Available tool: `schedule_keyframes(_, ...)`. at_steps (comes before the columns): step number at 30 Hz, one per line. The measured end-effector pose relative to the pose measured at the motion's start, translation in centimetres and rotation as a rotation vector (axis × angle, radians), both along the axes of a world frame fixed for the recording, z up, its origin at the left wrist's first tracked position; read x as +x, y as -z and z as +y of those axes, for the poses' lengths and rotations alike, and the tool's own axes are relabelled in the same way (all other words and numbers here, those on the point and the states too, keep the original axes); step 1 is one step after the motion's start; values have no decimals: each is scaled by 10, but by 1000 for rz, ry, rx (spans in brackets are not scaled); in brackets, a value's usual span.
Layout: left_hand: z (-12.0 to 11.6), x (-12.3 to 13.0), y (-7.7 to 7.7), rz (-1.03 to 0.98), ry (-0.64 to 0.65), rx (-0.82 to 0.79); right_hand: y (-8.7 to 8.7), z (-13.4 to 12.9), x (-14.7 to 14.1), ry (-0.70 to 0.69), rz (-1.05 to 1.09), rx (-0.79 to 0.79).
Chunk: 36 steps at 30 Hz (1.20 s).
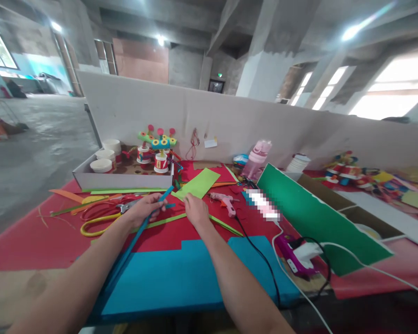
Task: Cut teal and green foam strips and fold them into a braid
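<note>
The left hand (149,208) holds blue paper strips (139,233) between its fingers above the red-covered tabletop (31,232), while the right hand (197,211) meets a light-green sheet's (202,182) near end, its finger closure hidden.

A pink glue gun (226,204) with an orange trigger lies on the red counter cover (160,239). Left of the gun I see a blue paper strip (136,238) and, farther left, a yellow scissor handle (115,216). Just behind the gun, a paper sheet (204,182) shows plain lime green. Right of it are a green board (310,218) and a purple power strip (284,248). Behind it, leftward, 1 white cup (161,163) banded red wears a blue topper (160,143) with 2 dark-centred yellow discs.
</note>
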<state>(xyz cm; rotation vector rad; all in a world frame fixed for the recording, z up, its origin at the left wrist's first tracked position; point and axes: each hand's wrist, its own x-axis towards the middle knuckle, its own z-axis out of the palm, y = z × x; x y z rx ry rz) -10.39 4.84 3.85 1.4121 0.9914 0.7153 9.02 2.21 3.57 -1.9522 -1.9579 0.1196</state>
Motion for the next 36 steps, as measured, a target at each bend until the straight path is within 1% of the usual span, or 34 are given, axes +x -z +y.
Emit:
schedule_keyframes(1, 1, -2, -2, 131, -4, 85, 1, 1, 0, 2, 9, 6)
schedule_keyframes(3, 1, -5, -5, 457, 1, 300, 3, 2, 1, 2, 22, 14)
schedule_keyframes(5, -1, -3, -6, 751, 45, 489, 5, 2, 1, -1, 28, 11)
schedule_keyframes(7, -4, 1, -5, 915, 114, 567, 6, 3, 0, -8, 29, 10)
schedule_keyframes(9, -9, 5, -4, 965, 175, 567, 6, 3, 0, -15, 34, 18)
schedule_keyframes(10, -11, 5, -4, 966, 182, 562, 7, 3, 1, -14, 38, 27)
schedule_keyframes(11, -14, 3, -3, 958, 168, 563, 7, 4, 2, -9, 43, 40)
schedule_keyframes(13, -19, -4, -2, 941, 93, 580, 9, 5, 5, 8, 53, 67)
schedule_keyframes(15, -25, -13, 1, 967, 25, 597, 12, 6, 7, 18, 61, 85)
schedule_keyframes(17, -32, -19, 2, 1014, 18, 593, 16, 8, 9, 9, 70, 89)
schedule_keyframes(19, -42, -19, 1, 1042, 45, 585, 18, 9, 9, -12, 85, 94)
schedule_keyframes(22, -59, -13, -9, 1058, 76, 604, 18, 9, 10, -17, 122, 109)
schedule_keyframes(24, -65, -9, -22, 1073, 65, 623, 15, 10, 14, 7, 153, 130)
schedule_keyframes(25, -65, -9, -29, 1081, 44, 633, 13, 11, 17, 27, 168, 148)
schedule_keyframes(26, -61, -10, -37, 1088, 11, 653, 12, 11, 19, 51, 183, 169)
schedule_keyframes(28, -43, -17, -53, 1100, -53, 719, 9, 12, 24, 97, 204, 215)
schedule_keyframes(31, -1, -34, -70, 1146, -98, 767, 6, 10, 24, 102, 215, 246)
schedule_keyframes(32, 13, -39, -74, 1123, -108, 762, 6, 10, 22, 82, 217, 243)
schedule_keyframes(34, 33, -44, -76, 992, -149, 747, 5, 7, 18, 38, 230, 230)
schedule_keyframes(36, 40, -37, -72, 815, -202, 756, 5, 5, 13, 2, 259, 207)
